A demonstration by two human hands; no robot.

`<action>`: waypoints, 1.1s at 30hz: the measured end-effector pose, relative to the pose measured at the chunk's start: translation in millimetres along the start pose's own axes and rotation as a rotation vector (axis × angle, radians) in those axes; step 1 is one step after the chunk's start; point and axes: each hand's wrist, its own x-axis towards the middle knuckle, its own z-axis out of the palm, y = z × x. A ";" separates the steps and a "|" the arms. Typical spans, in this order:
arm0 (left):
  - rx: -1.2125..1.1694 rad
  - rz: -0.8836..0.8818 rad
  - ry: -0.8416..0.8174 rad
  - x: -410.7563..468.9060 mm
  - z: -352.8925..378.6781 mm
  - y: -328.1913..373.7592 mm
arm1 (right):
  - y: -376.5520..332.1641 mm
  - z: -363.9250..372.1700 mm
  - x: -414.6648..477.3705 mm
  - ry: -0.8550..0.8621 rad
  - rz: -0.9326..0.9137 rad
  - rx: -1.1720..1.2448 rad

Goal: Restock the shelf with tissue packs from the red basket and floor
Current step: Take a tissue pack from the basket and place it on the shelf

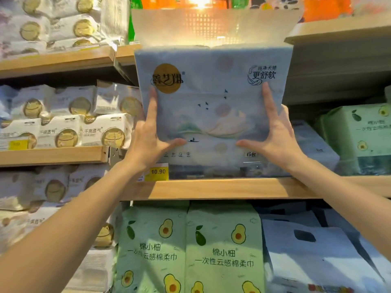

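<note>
A large pale blue tissue pack (211, 98) with a gold round logo and a landscape print is held upright in front of the middle shelf (222, 188). My left hand (148, 136) grips its lower left side, thumb across the front. My right hand (273, 134) grips its lower right side the same way. The pack's translucent top flap rises against the light above. Its bottom edge sits near or on the wooden shelf board; contact is hidden. The red basket and the floor are out of view.
A yellow price tag (158, 171) reading 10.90 hangs at the shelf edge. Similar blue packs (313, 144) and a green avocado pack (359, 132) stand to the right. Frog-print white packs (63, 132) fill the left shelves. Green avocado packs (186, 250) stand below.
</note>
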 end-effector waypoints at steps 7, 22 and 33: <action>-0.041 -0.122 -0.156 -6.4 9.3 -19.8 | 3.5 7.3 7.5 -0.181 0.107 -0.132; 0.287 -0.366 -0.471 27.9 25.2 -39.1 | 17.8 35.6 38.5 -0.506 0.308 -0.309; 0.391 -0.328 -0.593 48.6 43.1 -68.0 | 44.6 56.4 64.0 -0.656 0.342 -0.535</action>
